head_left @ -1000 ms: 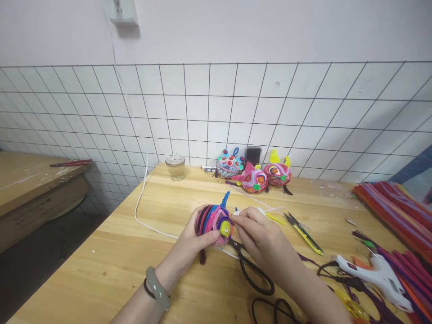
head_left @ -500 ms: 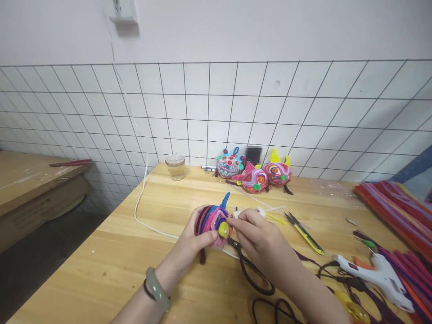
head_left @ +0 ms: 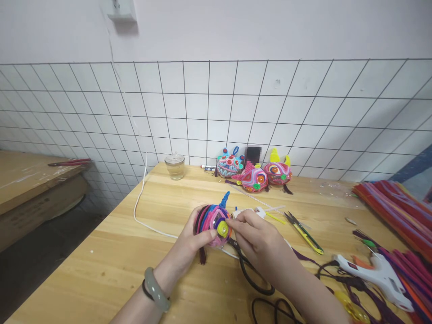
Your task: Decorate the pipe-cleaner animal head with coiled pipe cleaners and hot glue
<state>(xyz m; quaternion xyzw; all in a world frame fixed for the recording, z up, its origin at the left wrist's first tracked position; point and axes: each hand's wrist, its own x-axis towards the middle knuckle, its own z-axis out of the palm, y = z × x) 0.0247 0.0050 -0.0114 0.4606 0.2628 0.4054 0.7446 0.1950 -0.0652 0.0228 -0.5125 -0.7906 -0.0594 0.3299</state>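
A round ornament covered in coloured pipe cleaners, with a blue horn and a dark tassel, is held above the table by my left hand. The left thumb presses its front, close to a yellow coil with a shiny centre. My right hand has thumb and forefinger pinched at the purple edge beside that coil; whether anything small is between them I cannot make out. Partly behind the right hand lie black-handled scissors and a white tool, perhaps a glue gun.
Finished ornaments stand by the tiled wall, right of a lidded glass cup. To the right lie tweezers, a white glue gun and bundles of pipe cleaners. A white cable crosses the table's left side.
Both hands stay nearly in place around the ornament. The left thumb has slid slightly left on its front, and the right fingertips have shifted a little left along the purple edge.
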